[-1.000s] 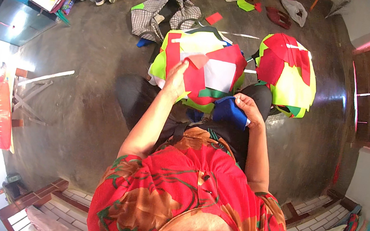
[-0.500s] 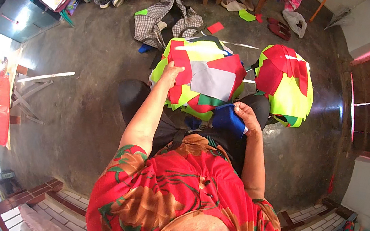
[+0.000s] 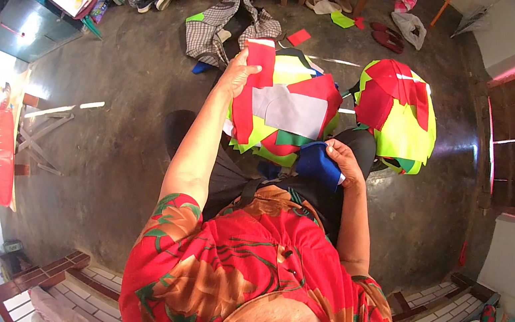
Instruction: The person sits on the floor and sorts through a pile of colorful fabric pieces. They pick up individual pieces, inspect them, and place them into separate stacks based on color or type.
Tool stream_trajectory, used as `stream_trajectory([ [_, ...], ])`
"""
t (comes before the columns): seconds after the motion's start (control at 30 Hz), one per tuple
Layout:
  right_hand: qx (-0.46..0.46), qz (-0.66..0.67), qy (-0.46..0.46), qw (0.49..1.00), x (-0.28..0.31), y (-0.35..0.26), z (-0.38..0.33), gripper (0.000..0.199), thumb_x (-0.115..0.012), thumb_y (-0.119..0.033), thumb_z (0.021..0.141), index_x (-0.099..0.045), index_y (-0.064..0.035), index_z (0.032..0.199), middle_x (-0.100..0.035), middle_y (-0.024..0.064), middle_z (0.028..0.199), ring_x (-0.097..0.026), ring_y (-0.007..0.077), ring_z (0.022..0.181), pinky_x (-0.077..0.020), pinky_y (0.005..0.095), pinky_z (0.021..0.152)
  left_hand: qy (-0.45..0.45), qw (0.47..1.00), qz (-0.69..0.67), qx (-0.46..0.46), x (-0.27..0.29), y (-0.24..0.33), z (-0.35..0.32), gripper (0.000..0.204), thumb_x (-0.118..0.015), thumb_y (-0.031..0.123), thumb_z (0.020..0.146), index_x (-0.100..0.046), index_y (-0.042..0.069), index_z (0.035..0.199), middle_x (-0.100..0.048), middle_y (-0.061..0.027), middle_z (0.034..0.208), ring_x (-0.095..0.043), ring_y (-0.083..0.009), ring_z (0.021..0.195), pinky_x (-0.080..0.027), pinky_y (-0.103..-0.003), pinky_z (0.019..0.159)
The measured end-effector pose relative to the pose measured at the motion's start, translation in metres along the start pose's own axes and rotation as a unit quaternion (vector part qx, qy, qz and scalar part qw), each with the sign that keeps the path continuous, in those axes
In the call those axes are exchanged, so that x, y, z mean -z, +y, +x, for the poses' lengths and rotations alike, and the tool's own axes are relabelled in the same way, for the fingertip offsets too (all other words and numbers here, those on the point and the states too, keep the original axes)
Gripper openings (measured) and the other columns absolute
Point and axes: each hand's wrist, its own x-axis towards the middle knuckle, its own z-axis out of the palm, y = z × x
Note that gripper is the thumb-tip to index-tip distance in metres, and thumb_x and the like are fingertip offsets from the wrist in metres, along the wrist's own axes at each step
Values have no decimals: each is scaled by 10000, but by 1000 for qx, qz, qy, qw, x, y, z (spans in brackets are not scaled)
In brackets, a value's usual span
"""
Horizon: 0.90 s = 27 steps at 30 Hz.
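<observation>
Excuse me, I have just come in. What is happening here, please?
A seated person is handling pieces of cloth. The left hand grips a red cloth at the left side of a colourful heap. The right hand holds a blue cloth near the right knee. A second heap stands to the right, and a checked cloth lies on the floor beyond.

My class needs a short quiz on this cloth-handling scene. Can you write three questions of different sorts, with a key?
1. What colour is the cloth piece in the right hand?

2. True or false: the left hand touches red cloth.

3. In the picture, where does the checked cloth lie from the rightmost cloth heap?
A) To its left
B) To its right
C) Underneath it

Key:
1. Blue
2. True
3. A
</observation>
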Motion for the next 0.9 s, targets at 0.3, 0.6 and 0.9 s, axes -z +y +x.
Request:
stream_trajectory([
  [0.3, 1, -2, -3, 1000, 2, 2, 0, 191, -670, -229, 877, -588, -77, 959, -604, -29, 822, -573, 60, 703, -481, 211, 651, 125, 962, 39, 240, 21, -77, -40, 517, -571, 14, 813, -404, 48, 1301, -579, -102, 1098, -625, -273, 887, -584, -429, 565],
  [0.6, 26, -20, -15, 999, 6, 7, 5, 172, -630, -249, 905, -589, -89, 954, -598, -40, 817, -557, 51, 688, -478, 220, 640, 157, 962, 61, 216, 18, -86, -64, 633, -554, 7, 851, -232, 30, 1396, -522, -180, 1105, -654, -264, 732, -569, -343, 492],
  [0.9, 13, 57, -13, 998, -2, -1, -1, 249, -597, -301, 928, -585, -64, 1005, -627, -9, 856, -602, 61, 717, -518, 226, 658, 2, 974, 133, 183, -49, -70, -126, 559, -674, 269, 849, -423, 21, 1282, -581, -136, 1075, -636, -203, 882, -539, -302, 674],
])
